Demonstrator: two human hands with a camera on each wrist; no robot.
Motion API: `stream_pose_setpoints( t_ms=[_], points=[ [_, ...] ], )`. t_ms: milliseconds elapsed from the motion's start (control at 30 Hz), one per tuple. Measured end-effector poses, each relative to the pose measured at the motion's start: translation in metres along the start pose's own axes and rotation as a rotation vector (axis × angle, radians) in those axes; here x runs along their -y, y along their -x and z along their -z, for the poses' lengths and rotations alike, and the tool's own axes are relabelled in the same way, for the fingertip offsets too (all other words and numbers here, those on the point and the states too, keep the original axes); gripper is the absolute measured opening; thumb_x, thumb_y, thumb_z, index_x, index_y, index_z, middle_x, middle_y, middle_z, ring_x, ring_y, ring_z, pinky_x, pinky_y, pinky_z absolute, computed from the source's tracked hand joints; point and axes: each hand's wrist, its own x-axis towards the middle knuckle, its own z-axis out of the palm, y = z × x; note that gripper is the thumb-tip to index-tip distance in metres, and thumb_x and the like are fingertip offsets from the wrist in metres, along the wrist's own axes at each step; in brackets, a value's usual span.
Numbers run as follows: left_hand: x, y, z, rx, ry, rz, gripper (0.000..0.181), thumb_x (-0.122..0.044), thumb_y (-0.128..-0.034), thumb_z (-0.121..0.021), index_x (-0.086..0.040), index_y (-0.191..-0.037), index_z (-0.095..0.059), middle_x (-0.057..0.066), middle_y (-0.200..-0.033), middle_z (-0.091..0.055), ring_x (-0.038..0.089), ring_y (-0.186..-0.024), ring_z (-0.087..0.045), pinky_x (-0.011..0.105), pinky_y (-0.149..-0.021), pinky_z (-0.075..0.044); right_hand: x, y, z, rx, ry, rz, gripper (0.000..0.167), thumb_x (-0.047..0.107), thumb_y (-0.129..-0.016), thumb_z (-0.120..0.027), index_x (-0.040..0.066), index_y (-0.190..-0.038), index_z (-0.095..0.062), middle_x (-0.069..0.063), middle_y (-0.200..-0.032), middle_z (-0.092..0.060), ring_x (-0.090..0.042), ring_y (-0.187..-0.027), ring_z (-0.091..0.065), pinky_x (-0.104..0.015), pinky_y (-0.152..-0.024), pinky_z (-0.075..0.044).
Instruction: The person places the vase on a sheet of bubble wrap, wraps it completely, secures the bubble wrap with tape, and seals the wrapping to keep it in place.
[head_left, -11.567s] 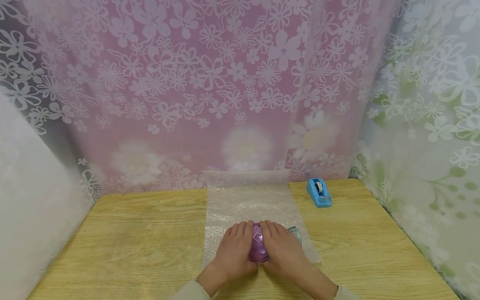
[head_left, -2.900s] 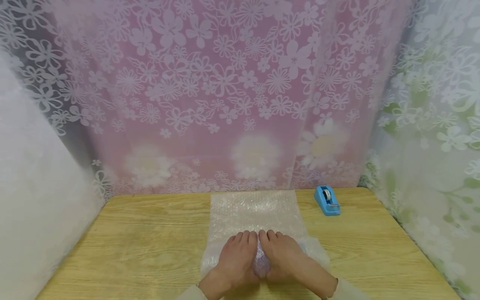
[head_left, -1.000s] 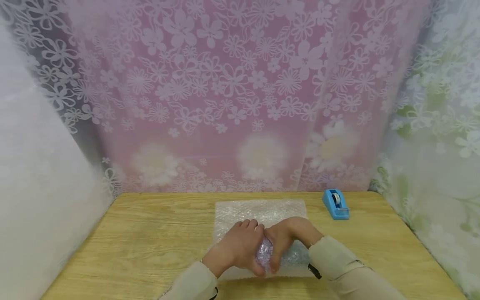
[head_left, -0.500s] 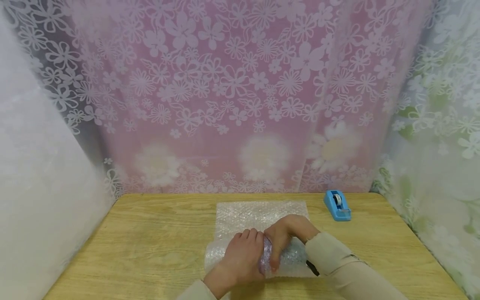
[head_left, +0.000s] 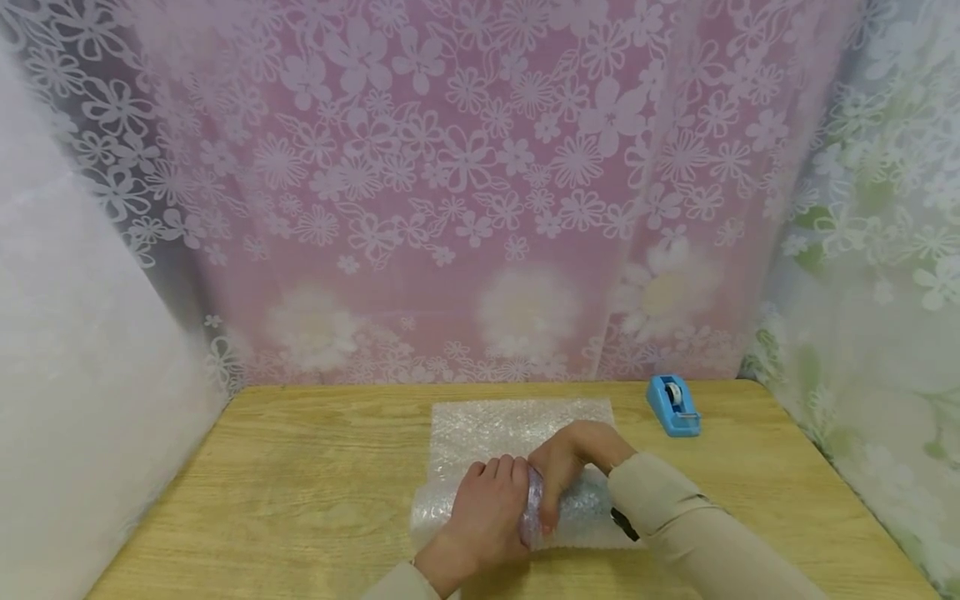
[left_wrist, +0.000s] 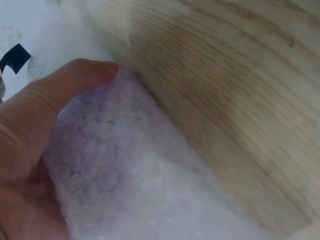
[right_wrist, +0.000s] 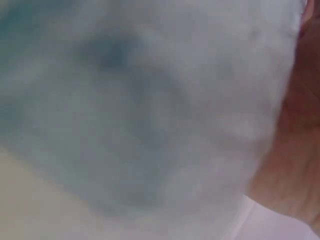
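A bundle rolled in clear bubble wrap [head_left: 533, 504] lies across the near middle of the table, purple in its middle and teal towards its right end. The kind of thing inside is hidden. My left hand [head_left: 489, 510] grips the roll left of the purple part, fingers over the top. In the left wrist view, the thumb [left_wrist: 82, 75] lies along the bubbled surface. My right hand [head_left: 567, 468] holds the roll just right of the purple, wrist arched over from the far side. Blurred wrap with teal beneath [right_wrist: 140, 115] fills most of the right wrist view.
The flat rest of the bubble wrap sheet [head_left: 480, 429] stretches behind the roll towards the table's back edge. A blue tape dispenser [head_left: 672, 407] stands at the back right of the wooden table [head_left: 322, 467]. Flowered curtains [head_left: 420, 250] hang behind and at the sides.
Earlier the purple thing lay bare on the sheet; now bubble wrap covers it and less sheet lies flat. My right hand has swung round to the roll's far side. Little differs in the last half second.
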Motion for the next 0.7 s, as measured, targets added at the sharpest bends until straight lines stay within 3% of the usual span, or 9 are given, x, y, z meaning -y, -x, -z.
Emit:
stream_pose_setpoints(
  t_ms=[167, 267, 467, 567, 700],
  points=[
    [0.001, -0.001, -0.001, -0.013, 0.001, -0.011, 0.078, -0.056, -0.0535, -0.079, -0.005, -0.107, -0.052, 0.002, -0.087, -0.051, 0.017, -0.079, -0.054, 0.030, -0.068, -0.044, -0.003, 0.001, -0.001, -0.005, -0.011, 0.074, 0.061, 0.033, -0.073, -0.078, 0.018, -0.126, -0.051, 0.013, -0.117, -0.053, -0.005, -0.109, -0.048, -0.030, -0.098, -0.038],
    [0.000, -0.002, -0.001, -0.014, 0.003, -0.014, 0.080, -0.058, -0.0535, -0.079, -0.005, -0.108, -0.052, 0.003, -0.088, -0.052, 0.018, -0.081, -0.054, 0.030, -0.069, -0.045, -0.004, 0.005, -0.006, -0.076, -0.001, 0.044, 0.071, 0.040, -0.071, -0.079, 0.016, -0.130, -0.047, 0.010, -0.122, -0.051, -0.009, -0.115, -0.047, -0.033, -0.100, -0.037],
    [-0.002, -0.003, -0.002, 0.029, -0.002, -0.007, 0.078, -0.056, -0.0534, -0.078, -0.006, -0.107, -0.050, 0.002, -0.088, -0.051, 0.018, -0.085, -0.054, 0.029, -0.073, -0.045, 0.001, 0.026, -0.026, -0.370, 0.132, -0.100, 0.110, 0.065, -0.061, -0.077, 0.010, -0.146, -0.035, -0.006, -0.143, -0.043, -0.029, -0.132, -0.036, -0.049, -0.107, -0.028],
    [-0.002, -0.003, -0.001, 0.031, -0.017, -0.014, 0.077, -0.056, -0.0529, -0.078, -0.007, -0.106, -0.050, 0.002, -0.086, -0.048, 0.017, -0.083, -0.052, 0.028, -0.071, -0.045, 0.008, 0.038, -0.039, -0.553, 0.250, -0.090, 0.116, 0.069, -0.059, -0.076, 0.007, -0.147, -0.032, -0.010, -0.144, -0.041, -0.031, -0.133, -0.033, -0.050, -0.108, -0.024],
    [-0.002, -0.003, 0.000, 0.023, 0.000, -0.012, 0.075, -0.054, -0.0535, -0.078, -0.007, -0.105, -0.050, 0.002, -0.086, -0.048, 0.017, -0.082, -0.053, 0.029, -0.071, -0.045, 0.015, 0.048, -0.062, -0.786, 0.441, -0.045, 0.110, 0.067, -0.064, -0.074, 0.000, -0.143, -0.037, -0.012, -0.139, -0.046, -0.030, -0.128, -0.039, -0.047, -0.106, -0.029]
  ],
)
